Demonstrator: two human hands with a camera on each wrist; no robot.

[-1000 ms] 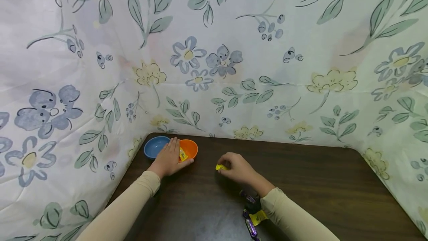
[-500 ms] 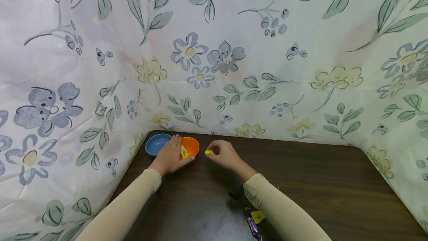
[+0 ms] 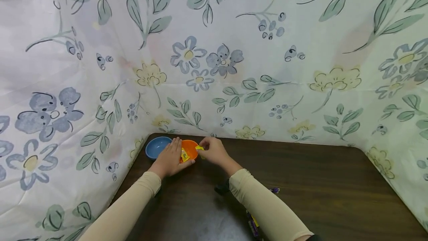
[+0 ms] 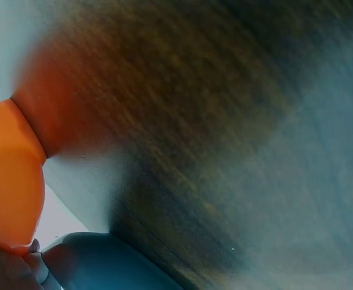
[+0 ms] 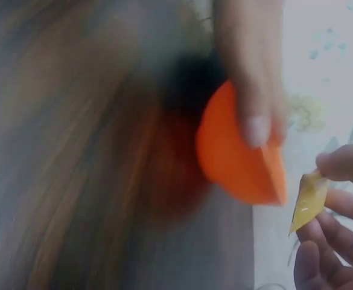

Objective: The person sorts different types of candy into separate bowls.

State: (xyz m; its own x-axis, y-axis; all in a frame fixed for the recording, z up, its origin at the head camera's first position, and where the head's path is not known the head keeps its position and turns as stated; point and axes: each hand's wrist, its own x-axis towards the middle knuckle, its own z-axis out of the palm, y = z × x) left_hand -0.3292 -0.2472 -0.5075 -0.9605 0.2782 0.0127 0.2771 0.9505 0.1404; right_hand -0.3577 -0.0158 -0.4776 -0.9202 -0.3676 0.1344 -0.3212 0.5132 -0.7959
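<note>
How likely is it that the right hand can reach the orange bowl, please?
Probably yes: the right hand is beside the orange bowl, whose right side the left hand leaves uncovered.

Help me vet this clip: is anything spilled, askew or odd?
Nothing stands out: the blue bowl and orange bowl stand upright, with a yellow packet inside the latter; the right hand pinches another. The right sleeve partly hides purple-wrapped pieces.

A white, leaf-and-flower-patterned sheet [image 3: 260,62] hangs behind and beside the dark brown table [image 3: 327,189].
</note>
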